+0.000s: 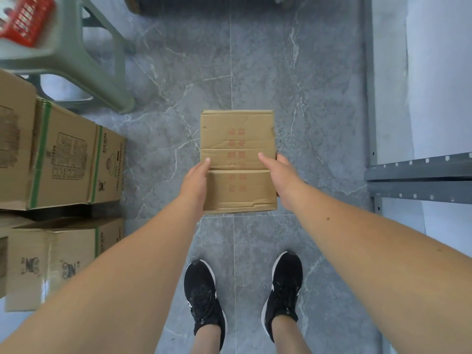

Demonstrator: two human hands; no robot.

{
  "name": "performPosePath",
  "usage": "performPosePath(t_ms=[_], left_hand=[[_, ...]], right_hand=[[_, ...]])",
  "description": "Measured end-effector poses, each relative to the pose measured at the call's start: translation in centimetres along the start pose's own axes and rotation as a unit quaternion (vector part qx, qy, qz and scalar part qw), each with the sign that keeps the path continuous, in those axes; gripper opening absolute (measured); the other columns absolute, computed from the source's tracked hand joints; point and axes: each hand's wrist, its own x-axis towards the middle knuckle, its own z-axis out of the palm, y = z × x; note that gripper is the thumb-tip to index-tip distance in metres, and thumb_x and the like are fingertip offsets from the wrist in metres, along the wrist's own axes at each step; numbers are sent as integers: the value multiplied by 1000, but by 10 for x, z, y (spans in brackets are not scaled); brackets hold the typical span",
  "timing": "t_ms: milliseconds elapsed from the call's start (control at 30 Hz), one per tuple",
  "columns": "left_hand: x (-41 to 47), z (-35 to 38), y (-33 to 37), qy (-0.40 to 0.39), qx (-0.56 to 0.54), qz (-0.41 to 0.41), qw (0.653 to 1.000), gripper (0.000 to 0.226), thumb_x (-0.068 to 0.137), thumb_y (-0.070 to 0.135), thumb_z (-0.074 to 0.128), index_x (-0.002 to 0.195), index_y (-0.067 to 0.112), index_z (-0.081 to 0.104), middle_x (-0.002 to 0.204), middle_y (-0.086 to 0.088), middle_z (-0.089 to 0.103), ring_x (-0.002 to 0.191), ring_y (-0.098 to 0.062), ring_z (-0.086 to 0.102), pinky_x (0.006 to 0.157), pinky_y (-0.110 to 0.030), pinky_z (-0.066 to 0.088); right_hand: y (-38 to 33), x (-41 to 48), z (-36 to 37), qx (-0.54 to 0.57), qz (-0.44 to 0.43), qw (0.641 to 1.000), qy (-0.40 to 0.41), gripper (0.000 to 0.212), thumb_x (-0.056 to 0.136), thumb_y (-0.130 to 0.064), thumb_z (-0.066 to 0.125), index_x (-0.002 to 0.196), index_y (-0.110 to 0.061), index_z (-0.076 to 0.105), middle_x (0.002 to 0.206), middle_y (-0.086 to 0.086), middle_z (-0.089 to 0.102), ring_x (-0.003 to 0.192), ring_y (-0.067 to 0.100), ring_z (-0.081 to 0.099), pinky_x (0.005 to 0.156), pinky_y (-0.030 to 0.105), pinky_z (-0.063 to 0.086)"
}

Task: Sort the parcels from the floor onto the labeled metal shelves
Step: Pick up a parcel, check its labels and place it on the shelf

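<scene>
The left thumb (206,161) lies flat on the top face of the parcel (238,135). The right thumb (263,157) lies flat there too. The other fingers of each hand drop over the side edges and out of my sight, so I read both as clamped on the box, thumb above and fingers beneath. The left hand (195,181) has the left edge and the right hand (282,176) the right edge, both towards the near end. The box sticks out away from the body.

The parcel sits straight ahead of the two black shoes (204,297), over the grey marbled floor (314,103). I take it to be lifted clear of the tiles, though looking straight down I can't be sure how high.

As for progress, I judge this to be the carry. One parcel is picked up and not yet placed. The metal shelf (419,175) stands at the right, apart from the box. I can make out nothing on the little of its boards that I see, and no labels. Stacked printed cartons (63,154) stand at the left, beside a green stool (76,62) with a red basket (25,19) on it. I can't tell whether those cartons also await sorting.

The parcel is a flat, plain brown cardboard box. It is creased across the top and scuffed along the near edge, with faint red print down the middle.
</scene>
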Motion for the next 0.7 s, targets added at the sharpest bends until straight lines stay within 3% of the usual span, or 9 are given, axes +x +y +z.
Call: performPosePath(t_ms=[300,367,467,700], left_hand=[[-57,-7,64,-4,-7,38,999,67,99,59,60,156,26,49,159,4,49,146,-23,45,125,-53,31],[-77,-6,90,-16,-18,39,999,74,90,67,66,152,27,53,151,8,53,139,-21,50,122,-53,35],[-100,-4,129,-38,-41,39,998,96,61,78,70,145,33,60,147,1,62,132,-29,60,115,-58,44],[-177,6,216,-56,-30,120,991,95,55,73,73,143,38,61,138,-2,67,123,-32,65,108,-59,50]], right_hand=[[-71,-52,-1,2,-45,999,-11,52,92,-44,71,139,-25,60,132,-3,70,120,22,67,109,49,52],[-96,-67,-7,-8,-60,998,-14,56,88,-48,72,139,-28,60,131,-5,71,120,21,68,109,50,52],[-139,-90,-18,-16,-95,995,-3,53,92,-45,72,140,-27,58,132,-5,69,121,21,66,110,50,51],[-239,-161,-40,-34,-172,984,31,49,98,-37,69,142,-20,56,133,-2,66,122,21,63,109,45,50]])
